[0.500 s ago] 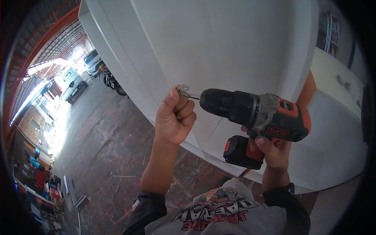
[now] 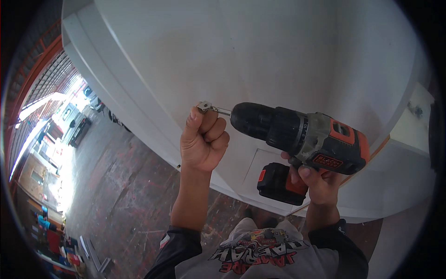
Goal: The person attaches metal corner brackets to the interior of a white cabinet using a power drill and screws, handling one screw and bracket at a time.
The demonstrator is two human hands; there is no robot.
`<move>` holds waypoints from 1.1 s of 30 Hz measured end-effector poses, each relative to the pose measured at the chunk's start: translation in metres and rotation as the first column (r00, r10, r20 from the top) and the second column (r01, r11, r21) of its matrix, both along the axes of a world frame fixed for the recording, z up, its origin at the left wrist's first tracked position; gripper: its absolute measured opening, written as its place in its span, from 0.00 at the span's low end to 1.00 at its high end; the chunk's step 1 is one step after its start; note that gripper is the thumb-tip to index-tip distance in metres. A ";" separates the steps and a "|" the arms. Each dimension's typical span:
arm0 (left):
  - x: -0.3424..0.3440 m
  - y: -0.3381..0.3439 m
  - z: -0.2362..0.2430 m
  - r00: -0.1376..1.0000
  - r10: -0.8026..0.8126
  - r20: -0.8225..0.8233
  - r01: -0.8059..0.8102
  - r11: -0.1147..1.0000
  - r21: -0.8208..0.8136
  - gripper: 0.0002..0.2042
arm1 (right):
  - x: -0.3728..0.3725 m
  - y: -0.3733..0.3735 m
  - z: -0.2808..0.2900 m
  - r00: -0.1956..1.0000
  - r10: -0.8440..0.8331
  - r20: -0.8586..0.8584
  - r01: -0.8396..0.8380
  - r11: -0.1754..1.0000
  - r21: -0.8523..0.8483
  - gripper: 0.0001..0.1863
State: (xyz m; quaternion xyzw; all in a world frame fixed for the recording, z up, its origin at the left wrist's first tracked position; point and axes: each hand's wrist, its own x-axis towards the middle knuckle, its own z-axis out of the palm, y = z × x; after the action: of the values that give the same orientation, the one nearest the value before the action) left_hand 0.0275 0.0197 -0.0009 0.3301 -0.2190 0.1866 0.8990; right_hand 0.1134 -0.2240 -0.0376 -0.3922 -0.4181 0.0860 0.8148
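I have the drill (image 2: 302, 132) lying level across the middle of my view, its nose toward the left, so I place everything by it. The right hand (image 2: 321, 183) is wrapped around its grip, under the body; whether a finger presses the trigger I cannot tell. Just beyond the drill's nose, the left hand (image 2: 204, 144) is curled closed, thumb and forefinger pinching a small metal piece (image 2: 204, 105) close to the tip of the bit (image 2: 224, 111). Whether tip and piece touch is too small for me to tell.

I judge the work to be at a preparing stage: the bit is set in the chuck and the metal piece is in the fingers. As far as I see, that piece is not fixed to the white unit (image 2: 260, 60) behind the drill, and the bit is not set against its panel.

My count is one drill, one battery (image 2: 281, 183) below its grip, one bit, one metal piece, one white unit and two hands. Well off to the drill's lower left, I make out at least two grey metal lengths (image 2: 93, 253) on the floor (image 2: 130, 200).
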 end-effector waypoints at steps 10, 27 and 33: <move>0.043 0.022 -0.012 0.995 -0.103 -0.006 0.103 0.994 0.036 0.13 | 0.007 0.004 -0.006 0.988 -0.156 0.014 0.156 0.987 -0.036 0.28; 0.237 0.100 0.059 0.944 0.280 -0.175 -0.296 0.952 -0.079 0.13 | 0.175 0.125 0.085 0.957 -0.285 0.043 0.289 0.945 -0.154 0.17; 0.327 0.152 0.094 0.884 0.410 -0.225 -0.448 0.880 -0.156 0.21 | 0.274 0.187 0.119 0.950 -0.254 0.182 0.290 0.933 -0.213 0.21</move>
State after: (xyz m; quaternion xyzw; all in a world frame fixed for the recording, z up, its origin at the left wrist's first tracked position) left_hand 0.3543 0.1719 0.0927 0.2925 -0.0355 0.3715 0.8804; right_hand 0.3878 -0.0370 0.0810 -0.5464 -0.4068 -0.0085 0.7320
